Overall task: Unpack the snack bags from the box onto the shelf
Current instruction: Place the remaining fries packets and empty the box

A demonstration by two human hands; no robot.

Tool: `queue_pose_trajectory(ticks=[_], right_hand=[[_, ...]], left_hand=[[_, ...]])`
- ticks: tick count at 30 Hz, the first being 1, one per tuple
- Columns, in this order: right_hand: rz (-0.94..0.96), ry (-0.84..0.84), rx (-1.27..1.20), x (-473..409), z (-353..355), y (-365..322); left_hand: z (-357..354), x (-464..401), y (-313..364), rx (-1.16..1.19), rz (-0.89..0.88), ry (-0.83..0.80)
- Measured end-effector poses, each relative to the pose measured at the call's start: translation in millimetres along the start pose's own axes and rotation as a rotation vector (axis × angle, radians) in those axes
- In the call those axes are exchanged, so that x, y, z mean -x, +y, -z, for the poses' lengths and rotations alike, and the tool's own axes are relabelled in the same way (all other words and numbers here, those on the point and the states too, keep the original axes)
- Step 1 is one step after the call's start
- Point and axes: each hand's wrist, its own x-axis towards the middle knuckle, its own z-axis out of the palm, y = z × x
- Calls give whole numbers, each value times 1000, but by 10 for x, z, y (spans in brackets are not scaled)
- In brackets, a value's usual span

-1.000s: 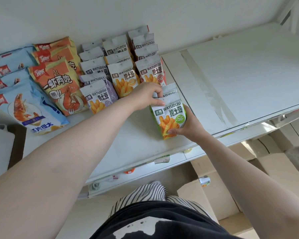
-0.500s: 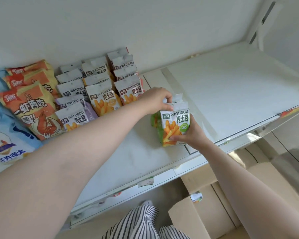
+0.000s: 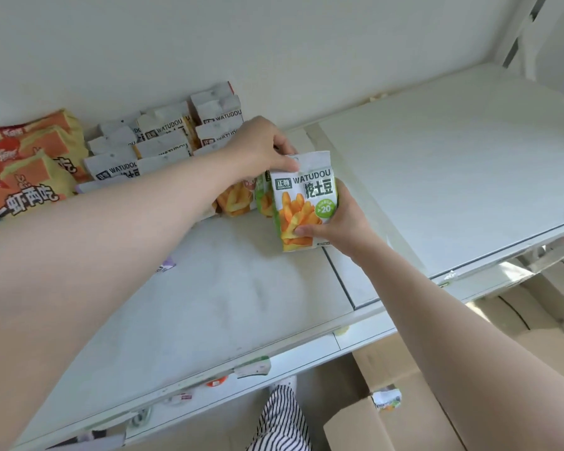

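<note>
You are holding a white-and-green foil WATUDOU potato-stick snack bag (image 3: 302,203) upright on the white shelf board (image 3: 209,304), just right of the rows of matching bags. Your right hand (image 3: 341,222) is gripping its lower right side, thumb curled across the front, the other fingers hidden behind the pack. Your left hand (image 3: 261,148) is pinching the bag's top seal, fingers curled together over the edge. A second green-edged bag (image 3: 263,196) is standing directly behind it, touching. The white WATUDOU bags (image 3: 163,144) are standing in rows against the wall, with orange shrimp-cracker bags (image 3: 30,170) lying to their left. The brown cardboard box (image 3: 401,402) is sitting on the floor below the shelf.
</note>
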Motion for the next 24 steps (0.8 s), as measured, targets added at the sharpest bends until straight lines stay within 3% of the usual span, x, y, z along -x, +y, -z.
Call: queue_pose_trajectory(ticks=[7,11,16,19,24], right_hand=[[101,48,104,-194,350,-347],[61,21,234,-352,489,-181],[30,0,109,-565,462,198],[59,2,92,-697,452,267],[128,-10,169,-920,438,243]], left_hand=[[42,-209,56,349,32,163],[-293,-370,-54,474,65,169],[-462,-636,-231,391,-25,202],[-349,-744,-249,294,-126,121],[-261,-857,-272,144,-112,0]])
